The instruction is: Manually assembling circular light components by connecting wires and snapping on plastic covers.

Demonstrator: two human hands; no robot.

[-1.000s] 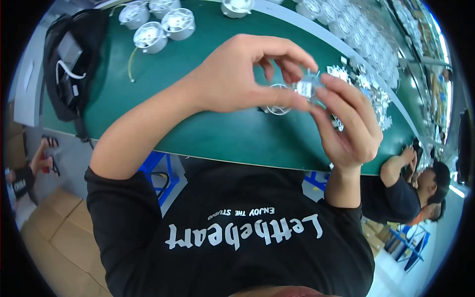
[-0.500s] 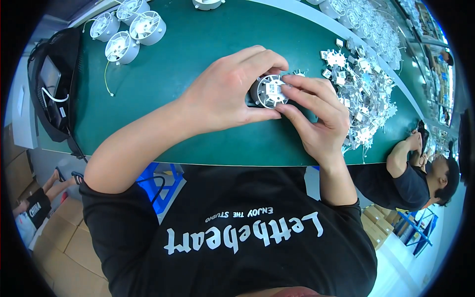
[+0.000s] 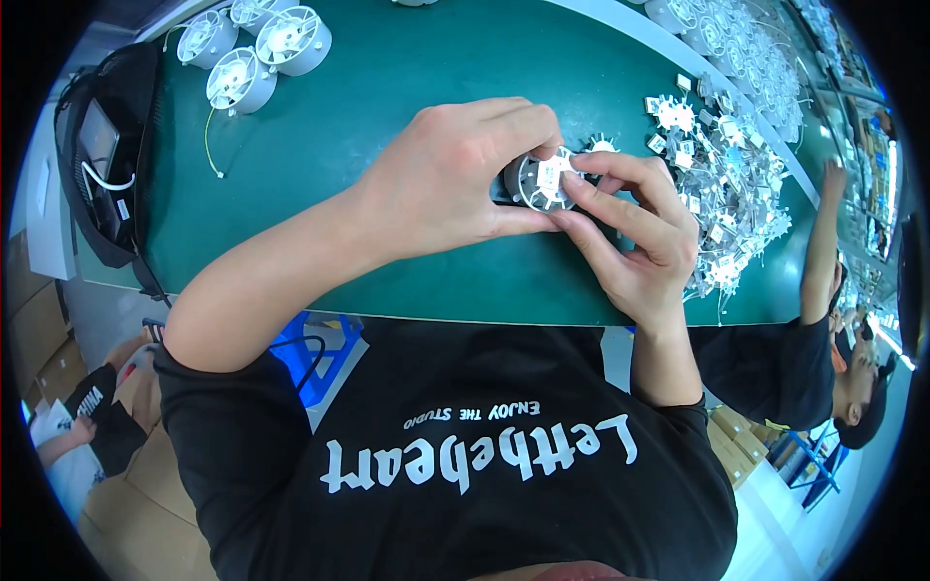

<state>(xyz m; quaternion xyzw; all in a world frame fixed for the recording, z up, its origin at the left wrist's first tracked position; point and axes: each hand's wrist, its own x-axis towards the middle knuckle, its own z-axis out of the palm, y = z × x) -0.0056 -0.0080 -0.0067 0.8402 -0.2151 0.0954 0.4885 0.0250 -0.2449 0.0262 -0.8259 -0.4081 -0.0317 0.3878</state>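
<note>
My left hand [image 3: 455, 169] is wrapped round the side of a short round white housing [image 3: 519, 184], its thumb below and fingers above. In the housing's end that faces right sits a white spoked piece [image 3: 551, 178] with a square block on its middle. The fingertips of my right hand [image 3: 644, 228] pinch the right rim of this piece, covering part of it. Just beyond my right fingers lies a loose white spoked piece [image 3: 603, 143] on the green table [image 3: 387, 290].
A heap of spoked pieces with small square blocks [image 3: 722, 208] covers the table's right side. Several white round housings [image 3: 294, 41] stand far left, one trailing a thin wire. More housings [image 3: 717, 44] fill the far right. A black bag [image 3: 116, 155] lies left. A co-worker [image 3: 775, 373] sits right.
Both hands have shifted slightly right with the housing, keeping their grip. At the right, the co-worker's arm has stretched out over the table.
</note>
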